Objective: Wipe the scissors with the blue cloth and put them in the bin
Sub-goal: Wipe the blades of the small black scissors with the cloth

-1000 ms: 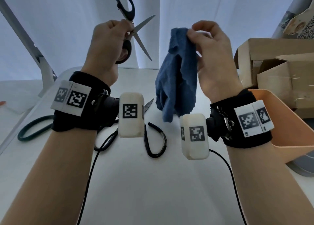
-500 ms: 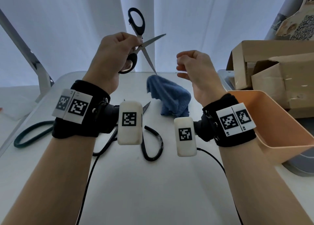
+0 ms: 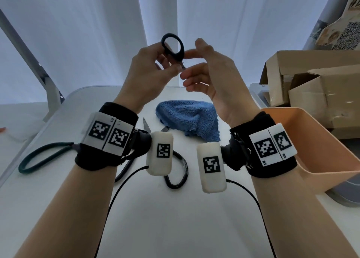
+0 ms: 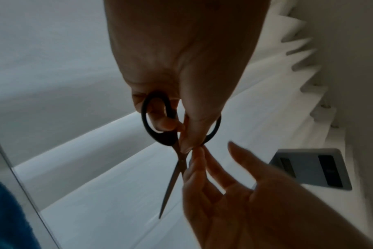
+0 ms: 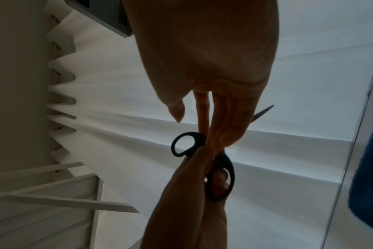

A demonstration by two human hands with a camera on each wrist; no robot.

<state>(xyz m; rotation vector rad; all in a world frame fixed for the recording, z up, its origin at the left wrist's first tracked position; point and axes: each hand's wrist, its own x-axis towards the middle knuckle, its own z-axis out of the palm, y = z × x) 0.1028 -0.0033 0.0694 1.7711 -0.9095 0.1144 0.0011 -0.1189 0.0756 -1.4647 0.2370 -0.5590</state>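
Fingers (image 4: 160, 121) of the left hand (image 3: 148, 70) grasp the black scissors (image 4: 177, 151) by their handles, blades closed, raised above the surface (image 3: 175, 218). The right hand (image 3: 210, 76), fingers released, touches them, probably to take them toward the orange bin (image 3: 311, 141); the blue cloth (image 3: 189, 119) lies below.

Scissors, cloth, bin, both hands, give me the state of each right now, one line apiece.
Black scissors: held up, blades closed.
Left hand: grips the scissors' handles.
Right hand: open, fingertips at the handles.
Blue cloth: crumpled on the table, held by neither hand.
Orange bin: upright; inside hidden.
Other scissors: on the table.
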